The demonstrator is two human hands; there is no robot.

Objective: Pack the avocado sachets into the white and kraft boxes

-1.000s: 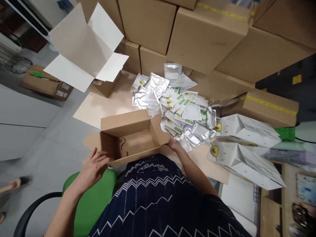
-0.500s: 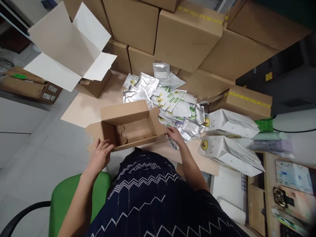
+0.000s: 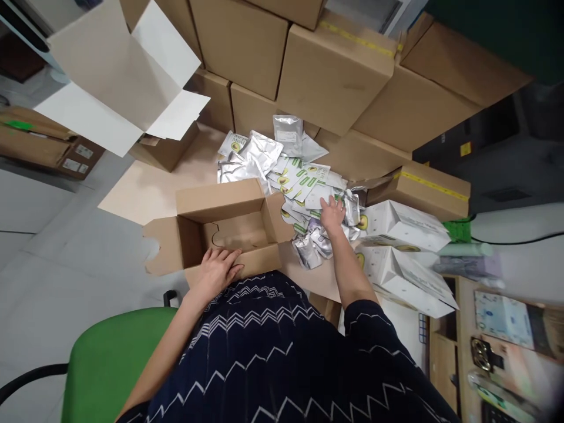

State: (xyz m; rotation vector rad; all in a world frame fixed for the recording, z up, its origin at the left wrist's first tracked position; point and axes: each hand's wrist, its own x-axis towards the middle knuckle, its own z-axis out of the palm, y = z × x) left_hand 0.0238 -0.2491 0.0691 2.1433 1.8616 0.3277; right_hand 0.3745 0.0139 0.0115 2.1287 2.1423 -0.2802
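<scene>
From where I stand, the open brown box sits at the near edge of the tabletop, close against the person's dark zigzag-patterned clothing. Its flaps are spread and its cardboard floor shows, with a curved cut in it. The left hand lies over the near wall, fingers slightly bent across the top edge; whether it truly grips the cardboard, I can't tell. The right hand is open, fingers apart, over the loose pile of pouches just right of the box. Some pouches are plain silver, others white and green with avocado pictures. Two white boxes lie right of the pile, one nearer the person than the other. Brown cartons are stacked behind, and a white carton with raised flaps stands at the far left, above a smaller brown box
</scene>
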